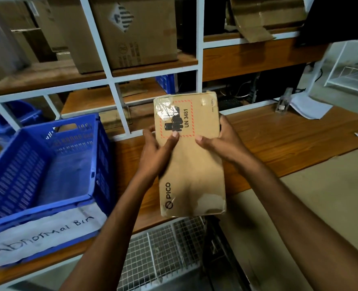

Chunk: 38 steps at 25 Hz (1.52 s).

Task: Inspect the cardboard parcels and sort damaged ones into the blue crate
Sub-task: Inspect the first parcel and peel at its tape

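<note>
A flat brown cardboard parcel (195, 171) with "PICO" and a red-dashed "UN 3481" label is held above the wooden table. Its near right corner is torn and scuffed, and wrinkled clear tape covers the far left corner. My left hand (157, 152) grips its left edge, thumb on the printed label. My right hand (222, 141) grips the right edge, thumb on top. The blue crate (94, 162) stands to the left, with nothing inside and a paper sign reading "Abnormal Bin" on its near wall.
The wooden table (289, 139) runs under the parcel. A white-framed shelf (108, 66) behind holds large cardboard boxes. White papers (308, 108) lie at the table's far right. A wire-mesh cage (161, 255) sits below the table's near edge.
</note>
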Tool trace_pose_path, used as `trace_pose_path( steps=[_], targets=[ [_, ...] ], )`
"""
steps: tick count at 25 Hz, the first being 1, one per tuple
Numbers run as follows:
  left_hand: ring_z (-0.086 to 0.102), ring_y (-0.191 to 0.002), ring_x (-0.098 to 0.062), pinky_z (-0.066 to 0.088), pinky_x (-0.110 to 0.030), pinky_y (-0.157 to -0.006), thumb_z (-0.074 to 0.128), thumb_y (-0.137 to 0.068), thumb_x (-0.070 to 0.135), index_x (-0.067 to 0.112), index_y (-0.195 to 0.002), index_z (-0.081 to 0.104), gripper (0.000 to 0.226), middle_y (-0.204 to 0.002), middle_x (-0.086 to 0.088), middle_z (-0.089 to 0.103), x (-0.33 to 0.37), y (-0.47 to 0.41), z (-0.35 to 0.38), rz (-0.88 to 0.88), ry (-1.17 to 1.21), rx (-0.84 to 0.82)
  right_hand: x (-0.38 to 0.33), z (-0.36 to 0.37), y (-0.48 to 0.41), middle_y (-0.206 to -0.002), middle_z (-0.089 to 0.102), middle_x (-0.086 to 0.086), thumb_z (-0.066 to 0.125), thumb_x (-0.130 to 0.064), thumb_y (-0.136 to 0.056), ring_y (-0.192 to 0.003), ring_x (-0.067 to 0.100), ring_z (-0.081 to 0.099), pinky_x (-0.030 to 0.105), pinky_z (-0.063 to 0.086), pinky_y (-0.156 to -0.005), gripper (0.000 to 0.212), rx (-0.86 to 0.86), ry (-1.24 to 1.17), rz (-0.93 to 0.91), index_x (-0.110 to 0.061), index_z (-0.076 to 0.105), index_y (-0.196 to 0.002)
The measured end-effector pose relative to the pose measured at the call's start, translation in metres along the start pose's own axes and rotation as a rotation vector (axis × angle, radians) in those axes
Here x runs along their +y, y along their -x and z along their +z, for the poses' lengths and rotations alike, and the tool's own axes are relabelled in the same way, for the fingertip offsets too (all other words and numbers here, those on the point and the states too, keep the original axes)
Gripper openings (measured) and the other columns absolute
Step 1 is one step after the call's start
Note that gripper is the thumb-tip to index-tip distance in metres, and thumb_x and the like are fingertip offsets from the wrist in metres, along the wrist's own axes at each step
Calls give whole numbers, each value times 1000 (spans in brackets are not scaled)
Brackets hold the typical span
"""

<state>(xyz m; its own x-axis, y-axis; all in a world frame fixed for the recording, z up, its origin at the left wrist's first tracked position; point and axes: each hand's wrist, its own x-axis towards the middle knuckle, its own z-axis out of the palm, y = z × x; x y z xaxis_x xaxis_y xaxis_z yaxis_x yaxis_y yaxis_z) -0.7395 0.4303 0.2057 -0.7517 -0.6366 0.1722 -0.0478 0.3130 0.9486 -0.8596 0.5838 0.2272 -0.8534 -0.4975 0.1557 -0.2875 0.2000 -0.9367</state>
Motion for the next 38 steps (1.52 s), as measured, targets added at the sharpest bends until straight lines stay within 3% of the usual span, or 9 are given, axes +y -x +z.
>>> trace_pose_path(
  steps=[4,9,15,18,20,27,30,33,38],
  targets=[
    [68,-109,-7,59,-46,-96,52,-105,49,36,-136,51,33,-122,13,68,-5,4,6,62,-51,110,7,6,2,-130,68,-3,73,-30,-94,-113,14,64,37,56,-91,48,90,70,-69,-25,53,-137],
    [69,-113,-12,59,-48,-97,52,-106,45,30,-145,53,42,-127,7,69,-5,-4,-5,15,27,-1,8,-6,1,-126,68,-6,51,-26,-107,-115,15,64,35,54,-91,32,66,1,-13,-26,57,-139],
    [67,-114,-8,59,-48,-97,72,-85,63,47,-130,48,53,-120,19,67,-18,6,5,-80,-15,52,14,10,5,-130,66,-6,72,-28,-95,-113,13,62,36,53,-91,53,63,33,-8,-29,50,-143],
    [65,-120,-15,56,-49,-100,71,-81,72,38,-143,41,76,-130,16,64,-16,4,7,-47,-85,41,21,4,2,-128,67,-8,79,-31,-88,-112,12,63,36,54,-92,62,56,26,14,-28,51,-143],
    [62,-125,-20,54,-48,-103,75,-82,67,31,-148,26,90,-135,11,58,-12,8,7,-56,-145,-46,27,3,4,-127,66,-9,85,-27,-83,-115,13,62,35,55,-90,70,-28,17,75,-28,49,-142],
    [56,-124,-16,52,-43,-104,80,-84,55,29,-153,17,97,-136,10,53,-16,10,5,-59,-152,-107,30,11,4,-129,62,-8,86,-27,-81,-116,13,58,31,51,-86,80,6,72,56,-28,43,-147],
    [61,-122,-18,55,-46,-102,82,-83,51,30,-139,28,80,-128,11,56,-23,6,4,-101,-64,-49,36,16,7,-127,63,-8,83,-29,-85,-113,11,59,28,51,-85,72,85,68,15,-25,46,-146],
    [62,-116,-11,58,-40,-95,79,-86,54,32,-152,22,91,-130,13,55,-27,10,3,-133,-26,-165,38,12,7,-131,65,-6,78,-22,-89,-116,15,62,35,54,-91,66,-13,-52,110,-27,47,-147],
    [65,-115,-15,59,-43,-95,70,-90,61,26,-145,36,74,-129,9,60,-35,12,8,-154,-78,-57,49,11,10,-120,68,-7,69,-31,-98,-98,8,65,24,54,-74,45,96,13,111,-22,57,-140]
  ],
)
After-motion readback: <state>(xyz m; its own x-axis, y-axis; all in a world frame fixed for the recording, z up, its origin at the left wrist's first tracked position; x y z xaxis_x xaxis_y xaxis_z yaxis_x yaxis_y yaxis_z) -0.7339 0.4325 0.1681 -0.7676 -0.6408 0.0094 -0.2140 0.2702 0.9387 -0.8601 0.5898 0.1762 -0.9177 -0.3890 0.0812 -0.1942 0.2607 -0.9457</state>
